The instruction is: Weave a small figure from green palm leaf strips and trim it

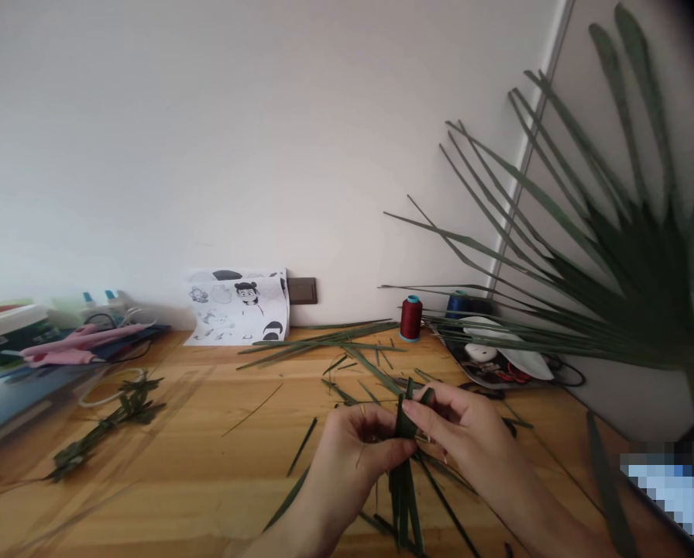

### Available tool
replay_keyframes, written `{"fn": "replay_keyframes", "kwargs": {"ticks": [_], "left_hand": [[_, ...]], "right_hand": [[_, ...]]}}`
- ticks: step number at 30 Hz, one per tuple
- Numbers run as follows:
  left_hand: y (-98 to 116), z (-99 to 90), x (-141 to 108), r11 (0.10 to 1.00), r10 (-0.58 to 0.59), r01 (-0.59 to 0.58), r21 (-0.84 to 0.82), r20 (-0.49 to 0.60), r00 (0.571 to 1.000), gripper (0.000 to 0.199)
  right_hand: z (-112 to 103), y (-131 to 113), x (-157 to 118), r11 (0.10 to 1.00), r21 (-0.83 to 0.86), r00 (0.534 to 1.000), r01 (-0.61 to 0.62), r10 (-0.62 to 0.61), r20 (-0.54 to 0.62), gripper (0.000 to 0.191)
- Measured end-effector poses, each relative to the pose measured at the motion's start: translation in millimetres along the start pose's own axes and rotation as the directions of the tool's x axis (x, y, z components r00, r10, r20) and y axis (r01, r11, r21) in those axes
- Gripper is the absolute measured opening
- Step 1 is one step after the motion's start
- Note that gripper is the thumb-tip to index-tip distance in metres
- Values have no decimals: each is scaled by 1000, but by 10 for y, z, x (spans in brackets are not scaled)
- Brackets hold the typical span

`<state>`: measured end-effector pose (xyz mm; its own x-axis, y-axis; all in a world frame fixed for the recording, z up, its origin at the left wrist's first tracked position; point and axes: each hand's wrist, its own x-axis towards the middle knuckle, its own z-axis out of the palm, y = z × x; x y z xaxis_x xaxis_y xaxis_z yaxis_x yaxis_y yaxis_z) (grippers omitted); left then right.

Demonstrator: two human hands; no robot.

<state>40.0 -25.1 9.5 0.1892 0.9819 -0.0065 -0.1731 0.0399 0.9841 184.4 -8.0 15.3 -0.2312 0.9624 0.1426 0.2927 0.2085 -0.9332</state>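
Observation:
Both hands meet over the wooden table around a folded bundle of green palm leaf strips [405,422]. My left hand [362,442] pinches the bundle from the left, its thumb lying across the front. From the right, my right hand [455,426] grips the upper part, where short strip ends and a loop stick up. Long loose ends [403,508] hang down below the fingers. Cut leaf strips [324,339] lie scattered on the table behind and around the hands. The fingertips partly cover how the strips are folded together.
A large fan palm leaf [631,271] spreads in from the right. Behind the hands stand a dark red thread spool [410,318] and a tray [501,384]. A printed sheet [239,308] leans on the wall. Leftward lie a woven leaf piece [106,426] and a pink glue gun [80,346].

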Motion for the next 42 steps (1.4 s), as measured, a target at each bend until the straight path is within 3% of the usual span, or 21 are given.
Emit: {"fn": "replay_keyframes", "kwargs": {"ticks": [5,9,12,14,16,19,22,26,30,38,42], "left_hand": [[-34,-22,11,1000,-24,24,-10,9,1000,4],[-83,-20,18,997,-62,62,-52,8,998,4],[-91,-47,36,991,-123,124,-45,19,992,8],[-75,-107,67,988,-144,145,-52,26,989,9],[-39,-196,112,992,-87,86,-88,-8,996,8],[49,-339,168,992,6,-16,-125,-88,996,9],[141,-454,188,993,8,-20,-118,-102,995,10],[211,-583,212,996,53,-63,-59,-158,986,11],[227,-678,255,993,111,-115,-11,-205,972,19],[174,-706,283,987,120,-91,135,-219,968,14],[173,-702,283,973,148,-107,205,-198,969,22]], "right_hand": [[-22,46,42,999,24,998,-43,41,57,27],[-31,21,38,1000,14,994,20,-21,104,26],[-37,38,65,997,71,994,-1,-7,108,29],[-70,81,120,993,115,997,-5,-3,74,31],[-144,148,205,994,104,1000,24,-23,-3,33],[-320,303,361,999,2,990,47,-46,-132,27],[-493,522,504,991,-126,984,42,-64,-169,20],[-598,797,604,960,-277,988,39,-78,-132,16],[-605,917,615,928,-369,994,59,-90,-67,18],[-681,859,612,880,-462,994,108,-108,28,18],[-481,782,508,843,-511,985,169,-129,114,15]]}}
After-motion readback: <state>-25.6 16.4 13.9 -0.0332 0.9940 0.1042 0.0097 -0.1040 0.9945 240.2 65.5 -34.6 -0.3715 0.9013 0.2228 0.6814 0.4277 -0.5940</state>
